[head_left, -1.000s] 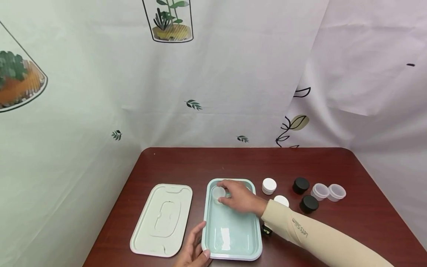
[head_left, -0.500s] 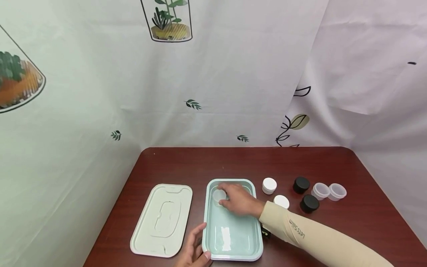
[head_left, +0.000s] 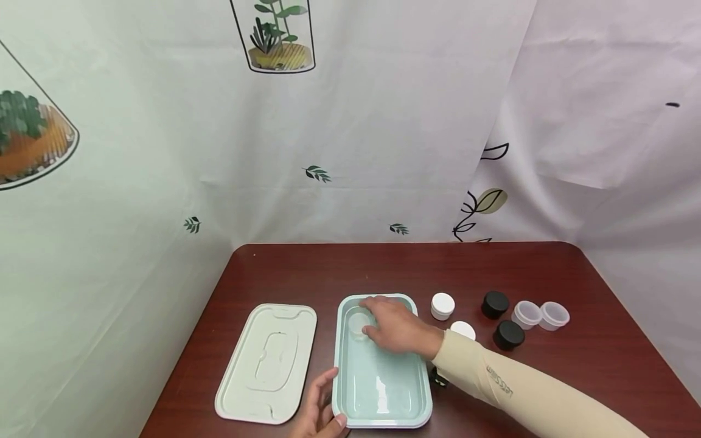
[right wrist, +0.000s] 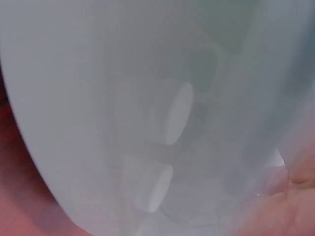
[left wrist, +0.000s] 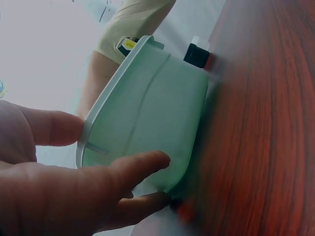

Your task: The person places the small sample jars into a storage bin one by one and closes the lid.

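Observation:
In the head view, my right hand (head_left: 394, 325) reaches into the pale green plastic container (head_left: 383, 421). Its thumb and fingers pinch a small translucent jar (head_left: 357, 322) at the container's far left corner. My left hand (head_left: 317, 410) rests against the container's near left corner. In the left wrist view, the left thumb touches the rim while the other fingers (left wrist: 140, 164) lie fairly straight along the outer wall. The right wrist view is blurred by a pale surface close up, and part of a hand (right wrist: 285, 206) shows at lower right.
A pale rectangular lid (head_left: 268, 365) lies left of the container. To the right stand white-lidded jars (head_left: 442, 306), black-lidded jars (head_left: 509, 335) and translucent jars (head_left: 527, 314). A small dark object (head_left: 439, 377) is partly hidden by the right sleeve. Patterned cloth hangs behind the table.
The right hand has stayed at the container's far left corner around the translucent jar, its fingers shifting only slightly. The left hand and container look unmoved.

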Tool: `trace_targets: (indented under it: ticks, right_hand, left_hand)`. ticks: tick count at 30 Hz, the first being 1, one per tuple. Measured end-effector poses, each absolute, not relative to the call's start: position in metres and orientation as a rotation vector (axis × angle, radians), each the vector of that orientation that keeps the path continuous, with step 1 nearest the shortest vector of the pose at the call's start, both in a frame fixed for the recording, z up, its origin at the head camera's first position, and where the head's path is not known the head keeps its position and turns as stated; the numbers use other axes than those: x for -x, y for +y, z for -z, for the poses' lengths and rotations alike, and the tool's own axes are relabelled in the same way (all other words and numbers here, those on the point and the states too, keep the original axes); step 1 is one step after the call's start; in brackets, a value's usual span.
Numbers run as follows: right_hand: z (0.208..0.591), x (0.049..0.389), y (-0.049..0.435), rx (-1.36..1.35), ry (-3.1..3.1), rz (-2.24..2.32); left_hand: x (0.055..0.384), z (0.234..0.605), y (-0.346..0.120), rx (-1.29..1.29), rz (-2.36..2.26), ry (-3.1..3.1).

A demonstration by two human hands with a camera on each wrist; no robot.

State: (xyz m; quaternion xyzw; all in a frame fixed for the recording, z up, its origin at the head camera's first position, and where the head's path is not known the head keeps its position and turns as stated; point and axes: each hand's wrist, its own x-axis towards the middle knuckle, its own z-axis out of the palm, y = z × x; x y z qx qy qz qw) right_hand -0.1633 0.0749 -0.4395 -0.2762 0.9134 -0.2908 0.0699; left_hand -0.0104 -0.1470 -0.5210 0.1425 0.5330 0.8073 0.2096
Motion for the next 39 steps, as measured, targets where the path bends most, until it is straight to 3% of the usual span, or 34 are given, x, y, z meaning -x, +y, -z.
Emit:
trace_targets:
  ticks: [6,18,31,39]
  right_hand:
    - [0.421,0.158,0.1,0.813,2.644,1.184]
    - [0.414,0.16,0.199,0.419,2.685,1.622]
    - [0.439,0.138,0.342,-0.078,2.866,1.627]
    - [0.465,0.125,0.394,-0.392,2.906,1.495]
  left_hand:
    - [0.01,0.519,-0.143,-0.319,-2.215,1.494]
    - [0.01,0.52,-0.147,-0.189,-2.163,1.584]
    - [0.01,0.529,-0.148,-0.229,-2.161,1.577]
    - [0.012,0.534,-0.151,-0.309,-2.185,1.561]
